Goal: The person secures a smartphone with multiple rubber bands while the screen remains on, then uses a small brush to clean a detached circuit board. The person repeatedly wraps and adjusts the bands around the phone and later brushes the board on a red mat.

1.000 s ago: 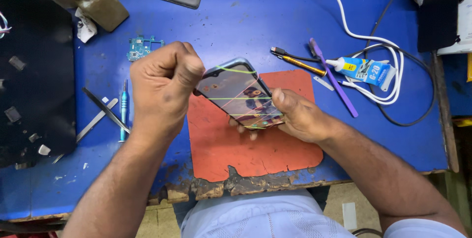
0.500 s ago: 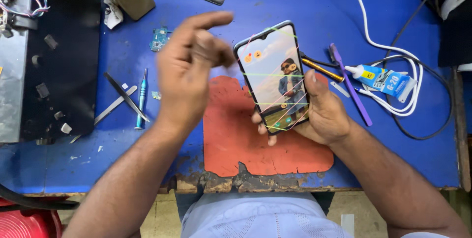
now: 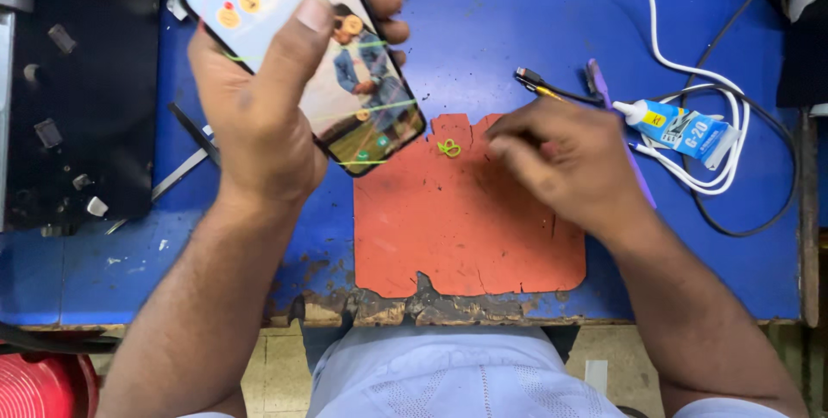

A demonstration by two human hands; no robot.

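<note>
Left hand (image 3: 259, 125) gripped the lit phone (image 3: 310, 56) above the blue bench (image 3: 483, 21), thumb across the screen. Right hand (image 3: 561, 163), fingers loosely curled, held nothing, resting on the orange mat (image 3: 466, 228) near a yellow rubber band (image 3: 448, 149). Glue tube (image 3: 677, 125) lay beside the right hand.

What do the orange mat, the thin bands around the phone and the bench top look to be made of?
Orange mat: probably silicone or rubber, matte, with ragged, chipped edges and dark specks.
Bands across the smartphone in the left hand: likely thin yellow-green rubber bands, stretched taut; a loose one lies curled near the right hand.
Bench top: blue painted or laminated board, seemingly wood, flaking brown along the front edge.
</note>
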